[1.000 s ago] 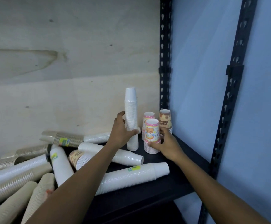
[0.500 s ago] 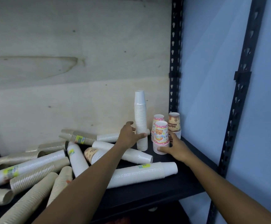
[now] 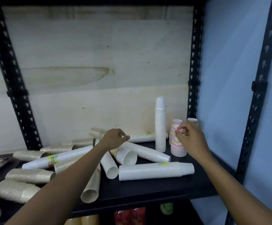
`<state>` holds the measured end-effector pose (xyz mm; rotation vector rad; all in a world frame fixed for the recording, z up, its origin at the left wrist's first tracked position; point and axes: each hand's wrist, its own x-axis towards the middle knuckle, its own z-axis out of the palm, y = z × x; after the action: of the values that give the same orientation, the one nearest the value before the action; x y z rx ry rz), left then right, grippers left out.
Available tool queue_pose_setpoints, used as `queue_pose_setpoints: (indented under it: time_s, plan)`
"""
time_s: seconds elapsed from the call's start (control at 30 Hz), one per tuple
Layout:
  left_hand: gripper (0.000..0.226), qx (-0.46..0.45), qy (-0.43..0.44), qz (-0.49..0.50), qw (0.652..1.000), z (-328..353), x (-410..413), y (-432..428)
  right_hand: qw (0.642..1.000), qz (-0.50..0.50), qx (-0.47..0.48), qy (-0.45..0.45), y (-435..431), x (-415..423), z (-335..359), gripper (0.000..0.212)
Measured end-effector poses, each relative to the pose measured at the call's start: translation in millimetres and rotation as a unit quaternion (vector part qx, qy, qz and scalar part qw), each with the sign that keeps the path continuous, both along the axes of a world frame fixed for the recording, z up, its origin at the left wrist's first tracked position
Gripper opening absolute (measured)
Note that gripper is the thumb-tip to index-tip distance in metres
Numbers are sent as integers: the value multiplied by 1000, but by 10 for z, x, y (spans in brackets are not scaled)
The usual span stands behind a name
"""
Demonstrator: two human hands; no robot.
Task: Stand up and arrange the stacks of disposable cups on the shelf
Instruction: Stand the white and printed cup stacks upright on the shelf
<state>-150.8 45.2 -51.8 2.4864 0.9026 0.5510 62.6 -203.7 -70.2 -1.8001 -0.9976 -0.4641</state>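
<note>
Black shelf (image 3: 148,190) | white stack (image 3: 160,125) upright, 1 o'clock | left hand (image 3: 115,138) loosely curled, empty | right hand (image 3: 192,140) at pink cups (image 3: 178,148), grip unclear

1. Head view, the only camera: worn on your head, wide-angle, straight lines bowing towards the edges.
2. Facing: forward and slightly down into the shelf (image 3: 148,189) bay, roughly square to the pale back panel (image 3: 91,54).
3. Height: above the shelf board, so you look down on the lying cup stacks (image 3: 156,170).
4. Nearness: close; your left hand (image 3: 115,138) and right hand (image 3: 192,138) reach in from the lower edge.
5. Frame limits: black uprights (image 3: 195,62) at both sides, blue wall (image 3: 226,62) on the right, and a lower tier (image 3: 128,215) beneath.
</note>
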Motion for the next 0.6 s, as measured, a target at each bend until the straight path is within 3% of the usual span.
queue_pose_setpoints:
  time_s: [0.13,0.27,0.43,0.6]
  plan:
    - [31,10,28,26,999,-47,-233,151,982,133,-131,11,237,-355,-25,25]
    - [28,24,31,32,999,-104,-374,217,950,186,-250,13,643,-778,-49,49]
    - [30,49,54,51,996,-236,-588,312,919,163,-359,25,1173,-1127,-2,81]
    - [53,61,114,115,985,-352,-654,371,892,127,-433,19,1400,-1285,5,81]
